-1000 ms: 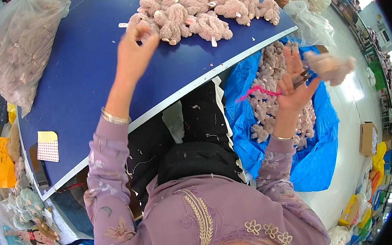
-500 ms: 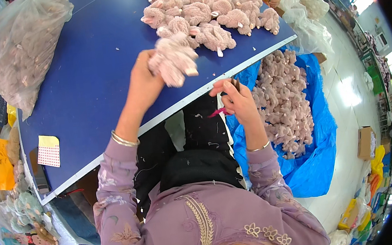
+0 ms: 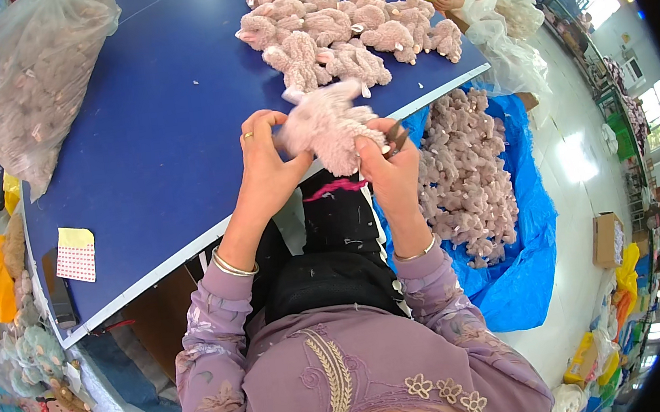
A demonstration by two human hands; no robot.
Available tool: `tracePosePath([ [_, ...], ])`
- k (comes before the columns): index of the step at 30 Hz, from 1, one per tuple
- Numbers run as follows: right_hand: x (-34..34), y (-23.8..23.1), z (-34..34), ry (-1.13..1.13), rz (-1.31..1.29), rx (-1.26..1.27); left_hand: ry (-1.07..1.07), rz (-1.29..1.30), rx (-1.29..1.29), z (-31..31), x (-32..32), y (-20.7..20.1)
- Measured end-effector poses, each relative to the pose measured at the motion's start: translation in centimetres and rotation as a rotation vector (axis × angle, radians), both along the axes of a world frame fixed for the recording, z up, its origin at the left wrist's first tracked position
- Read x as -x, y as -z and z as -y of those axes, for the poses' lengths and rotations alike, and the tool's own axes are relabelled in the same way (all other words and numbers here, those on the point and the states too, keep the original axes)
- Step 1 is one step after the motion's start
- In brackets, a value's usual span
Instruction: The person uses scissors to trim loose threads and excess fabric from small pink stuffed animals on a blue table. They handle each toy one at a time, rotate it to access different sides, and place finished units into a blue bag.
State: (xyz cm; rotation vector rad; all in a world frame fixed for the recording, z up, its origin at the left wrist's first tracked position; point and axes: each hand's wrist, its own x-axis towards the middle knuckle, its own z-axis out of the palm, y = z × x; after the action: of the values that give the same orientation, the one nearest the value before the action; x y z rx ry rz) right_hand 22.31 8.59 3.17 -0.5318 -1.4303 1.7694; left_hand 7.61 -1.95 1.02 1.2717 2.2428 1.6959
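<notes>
Pink plush toy (image 3: 331,128) up in the air, between the two hands, just over the near edge of the blue counter (image 3: 151,137)! The right hand (image 3: 395,172) has it pinched by the side, thumb and fingers (image 3: 370,154) closed down on the fluffy fabric, and that same hand carries a pair of dark metal snips (image 3: 398,136) too. Over to the left hand (image 3: 261,173): thumb and fingers curved in a wide C, the toy's blurred edge sitting in the gap, and that blur hides whether they're gripping it. A bright pink cord (image 3: 334,188) dangles below, against the dark trousers. Just beyond the toy, a heap of matching plush toys (image 3: 326,27) covers the counter's far side; down by the right arm, a blue plastic bag (image 3: 534,264) brims with more pink pieces (image 3: 465,178).
</notes>
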Motion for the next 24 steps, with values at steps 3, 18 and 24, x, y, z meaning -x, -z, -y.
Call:
tracePosePath([
  [3, -0.4, -0.6, -0.8, 0.04, 0.06, -0.538, 0.272, 0.549, 0.005, 1.2, 0.4, -0.6],
  [18, -2.6, -1.2, 0.3, -0.164, 0.153, -0.223, 0.473, 1.369, -0.546, -0.4, -2.0, 0.2],
  [24, -2.0, 0.1, 0.6, -0.102, 0.15, -0.227, 0.609, 1.31, -0.623, -0.8, -2.7, 1.4],
])
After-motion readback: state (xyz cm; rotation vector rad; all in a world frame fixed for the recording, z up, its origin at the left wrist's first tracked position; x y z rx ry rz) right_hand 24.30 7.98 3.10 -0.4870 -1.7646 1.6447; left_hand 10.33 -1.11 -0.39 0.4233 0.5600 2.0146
